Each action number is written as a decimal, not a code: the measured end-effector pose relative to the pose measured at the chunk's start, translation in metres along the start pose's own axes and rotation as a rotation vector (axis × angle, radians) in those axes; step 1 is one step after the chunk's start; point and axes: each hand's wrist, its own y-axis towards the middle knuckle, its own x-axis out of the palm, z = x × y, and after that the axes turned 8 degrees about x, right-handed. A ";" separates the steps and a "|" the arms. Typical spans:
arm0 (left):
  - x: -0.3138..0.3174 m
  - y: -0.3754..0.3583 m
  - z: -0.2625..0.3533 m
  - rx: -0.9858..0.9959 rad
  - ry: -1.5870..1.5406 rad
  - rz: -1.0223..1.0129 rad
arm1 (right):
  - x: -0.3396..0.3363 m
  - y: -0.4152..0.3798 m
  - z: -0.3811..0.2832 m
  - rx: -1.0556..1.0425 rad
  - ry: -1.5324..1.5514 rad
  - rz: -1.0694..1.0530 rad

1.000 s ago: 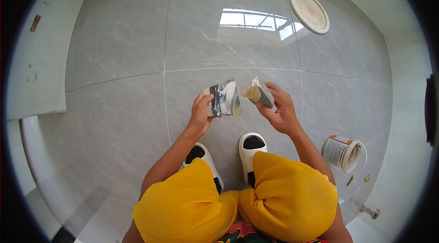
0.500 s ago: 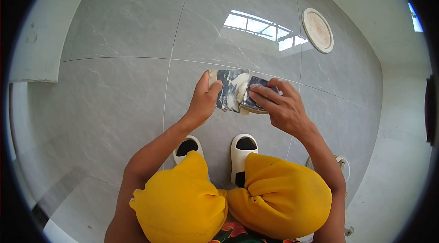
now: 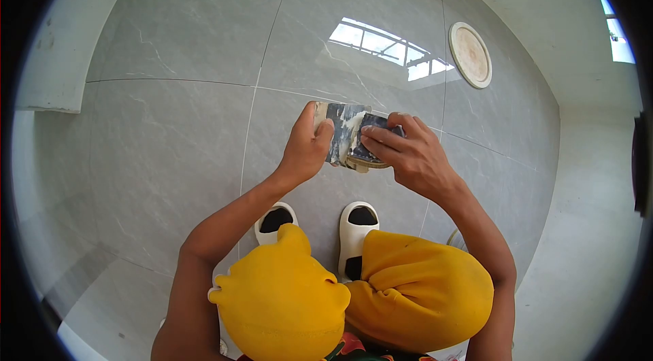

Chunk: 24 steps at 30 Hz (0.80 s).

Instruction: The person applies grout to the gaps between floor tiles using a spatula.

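Observation:
My left hand [image 3: 303, 149] is closed round one end of a flat putty scraper [image 3: 345, 122], thumb on top. The scraper's dark face is smeared with whitish putty. In my right hand [image 3: 420, 158] is a second dark putty scraper [image 3: 371, 148], pressed under my fingertips with its edge lying over the right part of the first one. Some pale putty shows along the edge where the two meet. Both scrapers are held above the floor, in front of my knees. The undersides of both tools are hidden.
Grey tiles [image 3: 170, 150] cover the floor. A round, pale lid-like disc [image 3: 471, 55] lies at the upper right. White sandals [image 3: 355, 233] are on my feet below the hands. Pale walls [image 3: 592, 177] stand at both sides. Part of a round object [image 3: 456, 239] shows behind my right forearm.
My right hand has moved left, sliding its scraper further over the left one. Less putty shows on the left scraper's face. The view has shifted slightly.

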 end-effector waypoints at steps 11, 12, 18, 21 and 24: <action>0.013 0.001 0.006 -0.261 -0.706 0.234 | 0.031 -0.011 0.004 0.053 0.051 0.332; 0.012 0.000 0.004 -0.241 -0.713 0.206 | 0.035 -0.014 0.010 0.075 -0.006 0.335; 0.021 0.009 0.011 0.426 -0.331 0.244 | 0.008 -0.032 0.019 0.748 0.445 0.128; 0.029 0.003 0.012 0.657 -0.099 0.142 | 0.006 -0.027 0.009 1.296 1.805 0.206; 0.038 0.012 0.011 1.041 0.122 -0.008 | 0.007 -0.015 0.011 1.211 2.133 0.178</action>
